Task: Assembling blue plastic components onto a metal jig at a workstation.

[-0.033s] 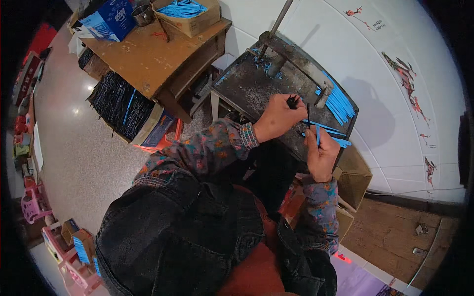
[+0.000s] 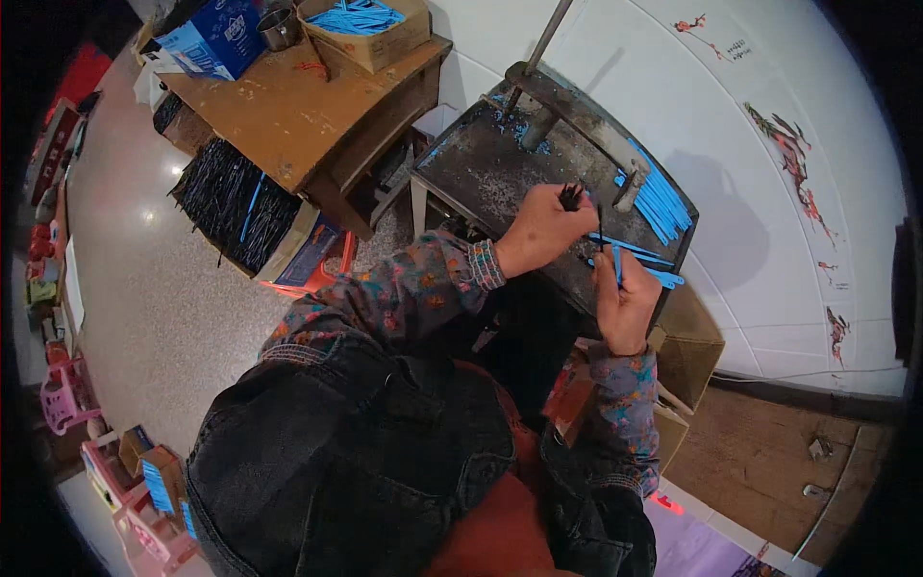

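My left hand (image 2: 543,231) is closed around a bunch of thin black strips (image 2: 571,198), whose dark ends stick out past the thumb. Just to its right, my right hand (image 2: 627,300) pinches a blue strip (image 2: 617,265) between thumb and fingers. A single thin black strip (image 2: 601,223) stands up at the right fingertips, between the two hands; which hand grips it is hard to tell. Both hands are over the near right part of a dark worktable (image 2: 461,159). More blue strips (image 2: 661,207) lie in a row at the table's right edge, beyond my right hand.
A metal lever fixture (image 2: 543,120) with a long rod stands on the worktable among blue scraps. To the left is a brown wooden desk (image 2: 279,120) carrying a carton (image 2: 380,46) of blue strips. Below it sits a box of black strips (image 2: 231,207). A cardboard box (image 2: 694,337) stands right.
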